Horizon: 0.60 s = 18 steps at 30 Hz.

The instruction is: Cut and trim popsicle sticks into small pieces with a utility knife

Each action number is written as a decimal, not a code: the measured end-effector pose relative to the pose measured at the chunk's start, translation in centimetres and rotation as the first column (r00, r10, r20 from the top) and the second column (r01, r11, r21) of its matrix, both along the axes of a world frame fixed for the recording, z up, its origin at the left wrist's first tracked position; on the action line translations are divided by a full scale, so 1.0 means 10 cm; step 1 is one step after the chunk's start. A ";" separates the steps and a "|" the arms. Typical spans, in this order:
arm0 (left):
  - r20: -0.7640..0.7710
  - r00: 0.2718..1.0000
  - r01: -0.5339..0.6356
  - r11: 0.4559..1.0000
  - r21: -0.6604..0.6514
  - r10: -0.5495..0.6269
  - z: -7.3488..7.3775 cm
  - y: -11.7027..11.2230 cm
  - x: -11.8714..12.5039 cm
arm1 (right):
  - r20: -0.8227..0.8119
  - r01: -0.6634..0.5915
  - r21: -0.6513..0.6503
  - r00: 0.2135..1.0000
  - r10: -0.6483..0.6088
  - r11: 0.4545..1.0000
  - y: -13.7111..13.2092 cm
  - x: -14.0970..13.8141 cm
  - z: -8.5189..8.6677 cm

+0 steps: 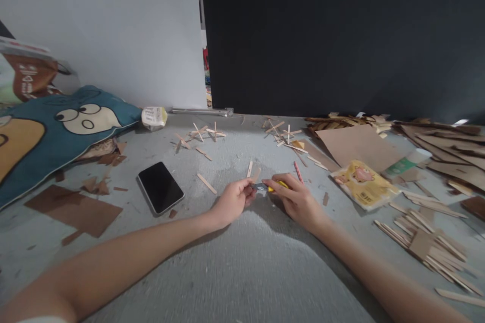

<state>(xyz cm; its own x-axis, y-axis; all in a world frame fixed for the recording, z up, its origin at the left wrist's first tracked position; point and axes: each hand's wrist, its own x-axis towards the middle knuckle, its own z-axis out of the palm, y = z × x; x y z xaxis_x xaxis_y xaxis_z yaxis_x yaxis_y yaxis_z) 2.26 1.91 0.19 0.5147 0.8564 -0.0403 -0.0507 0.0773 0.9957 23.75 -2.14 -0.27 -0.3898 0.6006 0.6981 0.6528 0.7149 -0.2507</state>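
My right hand (297,199) is wrapped round a yellow utility knife (281,184), its grey front end pointing left. At that front end my left hand (233,202) is closed in a pinch, fingertips meeting the tip of the knife. Whatever the left fingers hold is too small and covered to make out. Just beyond the fingers, a pale wooden craft stick (249,168) lies on the grey surface. Another craft stick (206,183) rests left of the left hand. A red patterned stick (298,171) lies beyond the right hand.
A black-screened phone (161,187) lies to the left, near brown cardboard (74,210) and a blue cartoon cushion (83,123). Stick assemblies (199,133) stand at the back. A yellow packet (364,184), a green-and-white tube (407,162) and loose sticks (441,247) are on the right.
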 end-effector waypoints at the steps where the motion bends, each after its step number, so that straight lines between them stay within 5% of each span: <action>1: 0.007 1.000 0.002 1.000 -0.004 -0.002 0.00 0.00 0.00 | -0.002 0.002 -0.001 1.000 -0.002 1.000 0.00 0.00 0.00; 10: 0.038 0.998 -0.059 0.998 0.040 0.057 -0.13 0.01 0.05 | 0.062 0.023 -0.006 0.998 -0.023 1.000 -0.02 0.00 0.00; 18: -0.035 0.999 -0.012 1.000 -0.017 0.012 -0.06 0.01 0.03 | 0.064 0.036 -0.005 0.997 -0.035 0.999 -0.01 0.00 -0.02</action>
